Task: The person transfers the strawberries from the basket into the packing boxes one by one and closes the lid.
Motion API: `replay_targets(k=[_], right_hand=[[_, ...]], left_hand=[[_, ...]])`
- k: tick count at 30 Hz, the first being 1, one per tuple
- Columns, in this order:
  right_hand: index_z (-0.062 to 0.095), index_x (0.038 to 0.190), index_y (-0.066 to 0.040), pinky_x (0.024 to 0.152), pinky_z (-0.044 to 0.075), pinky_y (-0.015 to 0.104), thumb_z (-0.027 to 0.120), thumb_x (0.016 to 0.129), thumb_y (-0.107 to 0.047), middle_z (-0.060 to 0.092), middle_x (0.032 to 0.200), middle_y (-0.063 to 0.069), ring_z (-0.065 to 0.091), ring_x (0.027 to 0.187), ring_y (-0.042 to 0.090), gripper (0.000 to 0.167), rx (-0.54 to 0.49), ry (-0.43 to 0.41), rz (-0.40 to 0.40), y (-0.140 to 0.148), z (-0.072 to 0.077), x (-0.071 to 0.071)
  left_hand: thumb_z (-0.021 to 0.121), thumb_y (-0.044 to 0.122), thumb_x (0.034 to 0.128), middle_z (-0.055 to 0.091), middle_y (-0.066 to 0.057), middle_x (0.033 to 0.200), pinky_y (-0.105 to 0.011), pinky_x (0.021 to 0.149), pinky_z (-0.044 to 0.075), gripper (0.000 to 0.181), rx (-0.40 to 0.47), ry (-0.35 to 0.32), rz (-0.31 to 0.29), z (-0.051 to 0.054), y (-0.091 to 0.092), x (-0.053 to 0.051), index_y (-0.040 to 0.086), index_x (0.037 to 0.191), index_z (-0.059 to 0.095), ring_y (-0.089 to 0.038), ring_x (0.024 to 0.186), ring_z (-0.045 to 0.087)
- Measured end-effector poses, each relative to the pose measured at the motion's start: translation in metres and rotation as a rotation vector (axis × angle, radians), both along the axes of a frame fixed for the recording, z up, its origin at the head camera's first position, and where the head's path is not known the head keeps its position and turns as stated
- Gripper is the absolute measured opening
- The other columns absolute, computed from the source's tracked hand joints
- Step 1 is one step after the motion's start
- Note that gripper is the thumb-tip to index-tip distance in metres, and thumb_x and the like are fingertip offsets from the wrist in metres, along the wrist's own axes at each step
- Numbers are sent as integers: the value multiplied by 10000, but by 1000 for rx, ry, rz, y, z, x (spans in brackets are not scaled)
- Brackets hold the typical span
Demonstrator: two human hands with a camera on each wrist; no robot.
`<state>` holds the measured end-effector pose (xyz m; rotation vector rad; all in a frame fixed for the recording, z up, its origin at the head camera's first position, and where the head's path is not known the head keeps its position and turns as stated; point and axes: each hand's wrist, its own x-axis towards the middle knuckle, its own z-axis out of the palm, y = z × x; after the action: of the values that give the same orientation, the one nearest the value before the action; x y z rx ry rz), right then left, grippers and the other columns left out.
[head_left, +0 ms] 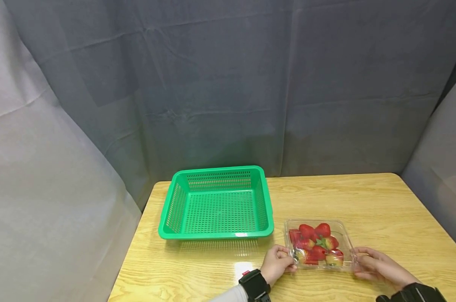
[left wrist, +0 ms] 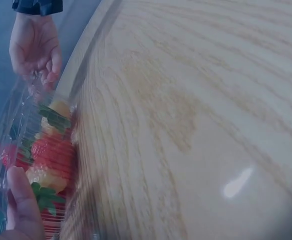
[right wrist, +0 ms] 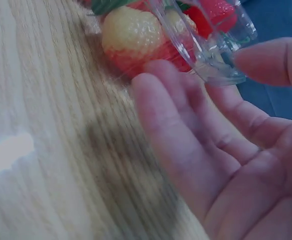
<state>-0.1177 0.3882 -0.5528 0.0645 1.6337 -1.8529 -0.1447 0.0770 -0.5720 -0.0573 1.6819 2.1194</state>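
A clear plastic clamshell box (head_left: pixel 341 233) of strawberries (head_left: pixel 318 253) rests on the table, front right of the basket. The berries are red, some pale yellow at one end, with green leaves. My left hand (head_left: pixel 276 264) holds the box's front left corner; the left wrist view shows its thumb (left wrist: pixel 23 200) against the clear wall. At the right side, my right hand (head_left: pixel 381 266) pinches the rim. In the right wrist view its thumb (right wrist: pixel 268 62) lies on the rim, with the fingers (right wrist: pixel 171 125) reaching below and beside the box.
A green plastic basket (head_left: pixel 216 235) with slotted walls and nothing inside stands at the back left of the wooden table (head_left: pixel 326 193). Grey cloth (head_left: pixel 213 84) hangs behind the table, and paler cloth hangs at both sides.
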Motion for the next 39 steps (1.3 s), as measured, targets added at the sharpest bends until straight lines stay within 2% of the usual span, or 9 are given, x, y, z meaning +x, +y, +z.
replay_targets(k=[9,13,16,21,26,30,34,37,39], right_hand=[[517,1066,-53,871,476,335,450,952,-95,639,1006,114,628,958,222,138,-180,-99,-96,-8,-9,4],[591,1008,-65,908,450,310,404,959,-44,640,1012,107,615,991,214,194,-320,-154,-112,-12,-8,8],[623,997,-71,913,444,296,398,957,-26,647,1006,101,616,992,206,232,-366,-178,-135,-14,-7,10],[639,1000,-78,895,456,282,422,950,-29,657,997,96,623,979,197,228,-355,-166,-158,-15,-9,11],[647,997,-70,891,458,286,439,942,-21,655,1005,103,622,984,201,221,-388,-153,-165,-14,-12,12],[648,991,-63,889,457,284,430,942,-8,654,1005,106,623,982,198,231,-403,-147,-162,-14,-12,12],[635,982,-57,869,471,281,446,938,-11,656,981,102,634,956,192,200,-338,-126,-182,-15,-10,13],[635,970,-63,856,478,277,471,931,-24,660,963,99,640,937,185,173,-289,-128,-205,-16,-10,13],[639,966,-64,855,479,275,478,926,-22,663,958,104,641,933,187,171,-293,-129,-215,-16,-9,12]], left_hand=[[532,-111,705,521,-24,641,-226,527,515,257,18,-18,39,-3,2,-1,-7,930,466,-91,505,555],[543,-109,714,553,-55,668,-246,537,524,252,40,-50,40,-3,3,1,15,910,443,-105,518,572],[552,-117,716,570,-77,672,-256,544,529,259,52,-64,41,-3,3,2,12,909,437,-111,515,579],[552,-128,726,557,-66,664,-243,540,527,254,50,-70,43,-4,3,1,-2,919,445,-99,503,580],[545,-153,727,551,-63,642,-238,531,525,253,57,-82,37,-4,4,0,2,903,452,-97,493,580],[551,-168,727,604,-119,656,-266,541,534,251,65,-90,48,-5,4,-1,23,856,452,-101,483,584],[560,-182,707,632,-196,674,-270,528,532,258,75,-100,71,-5,5,-1,29,813,456,-108,467,583],[557,-189,700,617,-157,645,-258,514,527,260,78,-95,77,-6,5,-2,24,811,458,-107,461,579],[554,-195,699,595,-121,618,-253,510,525,261,83,-96,79,-5,6,-3,21,813,458,-108,461,577]])
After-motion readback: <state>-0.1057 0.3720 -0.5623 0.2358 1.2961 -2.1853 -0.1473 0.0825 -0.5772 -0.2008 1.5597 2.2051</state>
